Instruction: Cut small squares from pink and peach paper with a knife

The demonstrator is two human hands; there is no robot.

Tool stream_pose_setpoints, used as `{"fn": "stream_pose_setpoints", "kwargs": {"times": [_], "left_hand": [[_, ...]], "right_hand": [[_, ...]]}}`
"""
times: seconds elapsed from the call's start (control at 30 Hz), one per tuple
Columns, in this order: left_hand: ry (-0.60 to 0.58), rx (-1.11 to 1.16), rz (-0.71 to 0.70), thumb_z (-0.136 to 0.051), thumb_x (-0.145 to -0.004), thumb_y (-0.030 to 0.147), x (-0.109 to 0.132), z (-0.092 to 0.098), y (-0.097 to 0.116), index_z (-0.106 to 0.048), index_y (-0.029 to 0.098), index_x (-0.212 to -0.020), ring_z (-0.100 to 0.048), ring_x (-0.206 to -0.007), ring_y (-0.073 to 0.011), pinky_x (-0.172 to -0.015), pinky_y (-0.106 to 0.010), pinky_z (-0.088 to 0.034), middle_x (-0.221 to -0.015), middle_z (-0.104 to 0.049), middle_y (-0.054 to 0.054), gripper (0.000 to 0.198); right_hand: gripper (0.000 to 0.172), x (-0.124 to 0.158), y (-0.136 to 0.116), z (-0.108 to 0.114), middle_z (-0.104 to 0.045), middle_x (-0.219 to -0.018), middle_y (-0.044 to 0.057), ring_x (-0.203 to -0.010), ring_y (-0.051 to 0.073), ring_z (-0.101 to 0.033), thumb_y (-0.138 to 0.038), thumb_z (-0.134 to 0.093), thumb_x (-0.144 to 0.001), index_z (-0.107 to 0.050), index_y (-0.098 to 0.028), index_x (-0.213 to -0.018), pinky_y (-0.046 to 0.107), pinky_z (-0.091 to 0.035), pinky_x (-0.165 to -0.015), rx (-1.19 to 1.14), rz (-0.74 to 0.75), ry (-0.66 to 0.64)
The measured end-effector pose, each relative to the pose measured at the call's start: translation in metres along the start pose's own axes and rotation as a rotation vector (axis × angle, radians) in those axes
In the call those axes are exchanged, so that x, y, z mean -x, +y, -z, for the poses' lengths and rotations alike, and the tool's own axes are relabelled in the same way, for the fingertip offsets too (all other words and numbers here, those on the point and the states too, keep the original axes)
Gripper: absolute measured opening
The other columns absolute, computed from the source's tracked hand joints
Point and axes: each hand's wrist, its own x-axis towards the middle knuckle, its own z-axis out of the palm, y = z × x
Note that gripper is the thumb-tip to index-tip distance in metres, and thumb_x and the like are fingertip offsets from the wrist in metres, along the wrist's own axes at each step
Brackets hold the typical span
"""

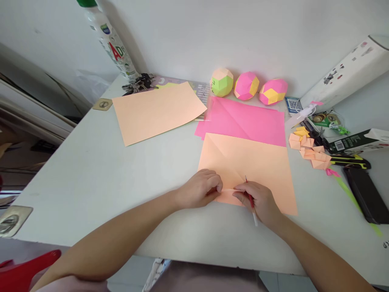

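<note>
A small strip of peach paper (226, 195) lies between my two hands, over a larger peach sheet (267, 164) with crease lines. My left hand (200, 188) pinches the strip's left end, its fingers curled. At the other end my right hand (258, 200) pinches the strip between thumb and forefinger. A thin red pen refill (251, 201) is also held in the right hand, slanting with its clear end toward the table's front edge. Pink sheets (240, 121) lie partly under the back of the peach sheet.
Another peach sheet (158, 111) lies back left, near keys (139, 83) and a spray can (111, 40). Three paper balls (246, 86) line the wall. Folded paper pieces (313, 152), a cutter (351, 161), a black case (366, 196) and a white roll (346, 73) are on the right.
</note>
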Motion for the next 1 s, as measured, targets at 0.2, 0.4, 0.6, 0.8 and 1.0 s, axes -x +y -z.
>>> {"fn": "stream_pose_setpoints", "kwargs": {"times": [0.2,0.4,0.6,0.8,1.0], "left_hand": [[-0.035,-0.028,-0.037,-0.046,-0.078,0.004,0.0010,0.0008,-0.0019,-0.048,0.019,-0.072,-0.049,-0.065,-0.0120,-0.064,-0.026,-0.037,-0.072,-0.057,0.001,0.017],[-0.033,-0.073,-0.054,-0.047,-0.082,0.007,0.0010,0.0013,-0.0015,-0.056,0.020,-0.072,-0.050,-0.066,-0.0123,-0.064,-0.026,-0.037,-0.074,-0.058,0.000,0.019],[-0.019,-0.089,-0.053,-0.048,-0.086,0.012,0.0004,0.0009,-0.0009,-0.063,0.020,-0.076,-0.050,-0.065,-0.0122,-0.063,-0.026,-0.038,-0.074,-0.059,-0.001,0.019],[-0.012,-0.084,-0.050,-0.049,-0.086,0.013,0.0007,0.0003,-0.0015,-0.064,0.019,-0.077,-0.050,-0.065,-0.0124,-0.062,-0.026,-0.038,-0.073,-0.059,-0.002,0.019],[-0.015,-0.060,-0.052,-0.051,-0.086,0.014,0.0008,0.0017,-0.0017,-0.064,0.019,-0.082,-0.053,-0.069,-0.0135,-0.065,-0.027,-0.041,-0.077,-0.060,-0.003,0.014]], "right_hand": [[0.021,-0.0009,-0.0017,0.0003,-0.054,-0.060,0.000,-0.053,0.012,-0.047,-0.033,-0.052,-0.093,-0.063,-0.019,-0.082,0.025,-0.040,-0.050,-0.006,-0.011,-0.003],[0.021,-0.0010,-0.0019,0.0004,-0.052,-0.060,-0.001,-0.053,0.012,-0.045,-0.032,-0.051,-0.093,-0.062,-0.020,-0.080,0.025,-0.039,-0.050,-0.007,-0.028,-0.027],[0.017,-0.0006,-0.0002,-0.0002,-0.053,-0.062,0.000,-0.054,0.012,-0.047,-0.030,-0.052,-0.093,-0.063,-0.019,-0.085,0.025,-0.041,-0.051,0.011,0.000,-0.013],[0.019,-0.0010,-0.0001,-0.0002,-0.053,-0.060,0.000,-0.053,0.011,-0.047,-0.032,-0.053,-0.093,-0.063,-0.019,-0.083,0.024,-0.041,-0.050,0.028,0.011,-0.012],[0.018,-0.0012,-0.0009,-0.0011,-0.052,-0.059,-0.001,-0.052,0.011,-0.046,-0.030,-0.053,-0.093,-0.064,-0.019,-0.084,0.024,-0.040,-0.050,0.042,0.020,0.009]]}}
